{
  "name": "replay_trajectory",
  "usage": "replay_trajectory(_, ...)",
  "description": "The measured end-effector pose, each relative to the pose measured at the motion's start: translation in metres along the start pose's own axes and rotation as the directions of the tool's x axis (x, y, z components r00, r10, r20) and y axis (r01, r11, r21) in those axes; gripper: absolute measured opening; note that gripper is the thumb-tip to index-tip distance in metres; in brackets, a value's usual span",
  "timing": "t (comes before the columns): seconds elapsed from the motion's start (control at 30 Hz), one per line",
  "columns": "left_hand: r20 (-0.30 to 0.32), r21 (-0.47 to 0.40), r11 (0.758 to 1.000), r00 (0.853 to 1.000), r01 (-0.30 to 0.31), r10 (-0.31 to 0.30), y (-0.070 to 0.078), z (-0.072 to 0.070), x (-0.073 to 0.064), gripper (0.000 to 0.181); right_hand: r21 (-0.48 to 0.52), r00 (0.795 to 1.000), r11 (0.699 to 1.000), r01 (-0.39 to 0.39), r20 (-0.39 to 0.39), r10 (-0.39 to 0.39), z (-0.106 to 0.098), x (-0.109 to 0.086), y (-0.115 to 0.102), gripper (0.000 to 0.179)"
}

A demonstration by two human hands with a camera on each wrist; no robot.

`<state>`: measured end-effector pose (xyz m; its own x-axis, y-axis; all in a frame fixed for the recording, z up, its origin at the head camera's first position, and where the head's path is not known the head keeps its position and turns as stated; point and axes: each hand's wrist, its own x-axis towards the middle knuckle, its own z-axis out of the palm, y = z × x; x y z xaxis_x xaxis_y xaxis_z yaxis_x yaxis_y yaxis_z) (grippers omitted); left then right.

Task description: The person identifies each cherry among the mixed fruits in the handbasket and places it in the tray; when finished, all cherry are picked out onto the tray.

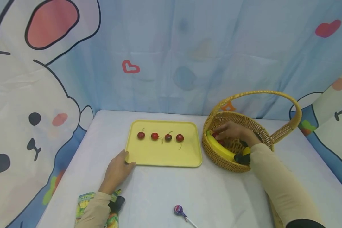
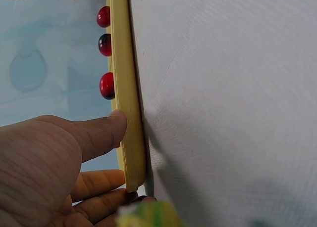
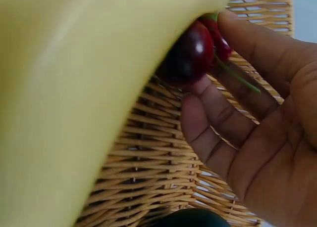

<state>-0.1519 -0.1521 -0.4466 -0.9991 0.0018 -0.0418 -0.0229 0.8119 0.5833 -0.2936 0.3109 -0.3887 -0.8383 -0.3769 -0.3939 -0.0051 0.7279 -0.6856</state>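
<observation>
My right hand (image 1: 231, 131) reaches into a wicker basket (image 1: 225, 163). Its thumb and fingers hold a red cherry (image 3: 222, 45); a darker cherry (image 3: 190, 54) lies against it, near the fingertips. A yellow banana (image 1: 220, 148) lies along the basket's near left side and fills much of the right wrist view. At the near left corner of a yellow tray (image 1: 165, 155), my left hand (image 1: 118, 169) grips the edge, thumb on the front wall and fingers round the end. Several cherries (image 1: 155, 136) with stems sit in a row on the tray.
The basket's tall arched handle (image 1: 259, 92) rises over the right arm. A lollipop (image 1: 179, 210) lies at the front of the white table (image 1: 216, 196). A colourful packet (image 1: 84, 204) is partly under the left forearm. A dark green rounded thing (image 3: 193, 219) sits in the basket.
</observation>
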Motion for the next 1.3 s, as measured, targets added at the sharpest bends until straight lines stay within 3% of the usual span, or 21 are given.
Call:
replay_trajectory(0.2,-0.007,-0.001,1.000,1.000,-0.015,0.015,0.001,0.001,-0.002,0.061,-0.032,0.999,0.999,0.010,-0.031,-0.011,0.004,0.001,0.000,0.039)
replay_trajectory(0.4,-0.003,-0.005,1.000,1.000,-0.026,0.026,0.002,0.001,-0.002,0.061,-0.088,0.990,0.996,-0.001,-0.138,-0.011,-0.002,-0.005,0.003,0.037)
replay_trajectory(0.57,-0.006,-0.003,1.000,1.000,-0.030,0.030,0.001,0.001,-0.001,0.061,-0.044,0.978,0.999,-0.029,-0.209,0.019,-0.012,-0.018,0.001,0.045)
replay_trajectory(0.7,-0.004,0.000,1.000,1.000,-0.024,0.024,0.000,0.000,-0.001,0.061,0.008,0.977,1.000,-0.028,-0.209,0.029,-0.019,-0.030,-0.002,0.056)
replay_trajectory(0.97,0.003,-0.004,1.000,1.000,-0.021,0.021,-0.001,-0.001,0.000,0.062,0.008,0.979,1.000,0.011,-0.203,-0.009,-0.016,-0.062,-0.015,0.063)
replay_trajectory(1.13,0.003,-0.006,1.000,1.000,-0.023,0.023,0.000,-0.003,-0.001,0.062,0.011,0.974,0.999,0.036,-0.224,-0.033,0.000,-0.080,-0.028,0.057)
replay_trajectory(1.3,0.004,-0.008,1.000,1.000,-0.024,0.024,0.001,-0.003,-0.002,0.062,0.107,0.985,0.988,0.108,-0.148,-0.092,0.025,-0.087,-0.034,0.048)
